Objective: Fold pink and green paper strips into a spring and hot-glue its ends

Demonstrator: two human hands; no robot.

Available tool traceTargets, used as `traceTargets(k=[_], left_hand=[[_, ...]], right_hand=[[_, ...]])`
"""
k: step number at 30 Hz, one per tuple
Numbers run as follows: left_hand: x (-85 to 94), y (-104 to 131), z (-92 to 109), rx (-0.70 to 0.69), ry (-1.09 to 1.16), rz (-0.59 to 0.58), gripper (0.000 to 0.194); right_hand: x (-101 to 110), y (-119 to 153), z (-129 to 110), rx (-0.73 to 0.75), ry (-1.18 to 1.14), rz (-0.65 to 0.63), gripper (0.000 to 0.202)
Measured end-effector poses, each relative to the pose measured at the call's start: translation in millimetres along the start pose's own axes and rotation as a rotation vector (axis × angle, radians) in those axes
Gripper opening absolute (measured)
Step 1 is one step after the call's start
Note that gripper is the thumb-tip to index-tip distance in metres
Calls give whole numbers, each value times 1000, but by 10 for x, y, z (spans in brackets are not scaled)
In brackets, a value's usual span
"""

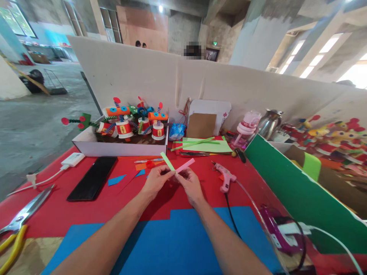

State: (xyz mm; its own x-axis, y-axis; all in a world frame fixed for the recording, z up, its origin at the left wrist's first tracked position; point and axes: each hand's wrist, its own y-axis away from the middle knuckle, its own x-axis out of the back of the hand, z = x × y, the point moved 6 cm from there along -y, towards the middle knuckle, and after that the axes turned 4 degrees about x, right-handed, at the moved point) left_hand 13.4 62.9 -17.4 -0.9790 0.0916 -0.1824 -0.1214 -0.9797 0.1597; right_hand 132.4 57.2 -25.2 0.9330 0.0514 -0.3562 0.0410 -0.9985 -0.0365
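I can't read any lettering from here: yellow labels [124,127] on paper cups [131,130] at left and the green sign [215,43] at upper centre are too small.

A red covering spreads over the worktop [54,214], with blue sheets [160,248] along the near side. To the left lie yellow-handled scissors [20,219], a black smartphone [92,178] and a white charger [73,159]; blue paper scraps [117,180] sit just beside the phone. Behind these stands a shallow white box [123,149] bearing paper-cup figures [124,129]. Right of centre rests a pink hot glue gun [225,177], its black cord trailing toward the near side. Farther right stand a tall green-sided box [298,206] and, just beside it, a pink plastic bottle [248,128].
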Motion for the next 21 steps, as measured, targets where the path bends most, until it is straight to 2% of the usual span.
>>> traceTargets(k=[5,11,13,16,21], left_hand=[[37,-28,-15,-11,-142,34,27],[53,-47,61,-133,-330,68,24],[41,-41,70,-137,-298,64,23],[5,-28,40,-67,-151,22,27],[-15,-4,5,3,-61,8,33]], right_hand=[[51,-37,45,7,93,-26,29],[77,-64,22,25,138,-25,24],[76,-66,-2,50,152,-15,22],[74,-57,-30,72,149,12,20],[52,-31,-41,38,97,20,20]])
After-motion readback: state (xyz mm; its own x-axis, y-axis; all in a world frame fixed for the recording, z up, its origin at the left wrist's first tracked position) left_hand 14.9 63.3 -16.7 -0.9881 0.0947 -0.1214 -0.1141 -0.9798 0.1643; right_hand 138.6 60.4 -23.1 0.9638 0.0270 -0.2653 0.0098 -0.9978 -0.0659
